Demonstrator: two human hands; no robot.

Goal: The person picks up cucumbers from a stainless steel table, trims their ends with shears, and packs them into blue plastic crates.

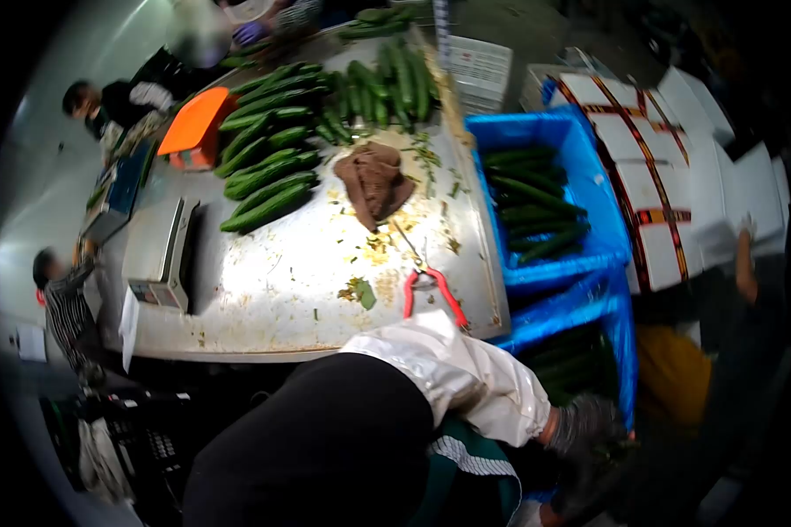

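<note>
Reaches with the left hand (584, 423), in a dark knit glove, to the near end of the lower blue crate (626, 360), below and to the right of the red-handled shears (446, 290). Cannot tell, with the fingers lost in shadow, whether clamped on something or apart; cannot tell about contact with the crate either. Has the left forearm, in a black sleeve (325, 430) and a white sleeve cover (453, 373), stretched across just below the shears. Shows only a dim part of the right hand (580, 501), farther below the shears; cannot tell its state.

Inside the lower crate, dark green cucumbers (576, 360). Right of the shears and a little above, an upper blue crate (545, 272) with long cucumbers (536, 211). Well right of the shears, white boxes (646, 202) with striped tape, and a co-worker's hand (745, 230).

Under the shears, a metal surface (281, 281) strewn with leaf scraps (360, 292). Just above the shears' tips, a crumpled brown cloth (373, 184). Up and left of the shears, a row of cucumbers (268, 162); farther above, a second group of cucumbers (382, 83). Left of the shears, a flat scale (154, 250); higher, an orange-topped scale (193, 132). Far left of the shears, a co-worker in a striped top (68, 303).
</note>
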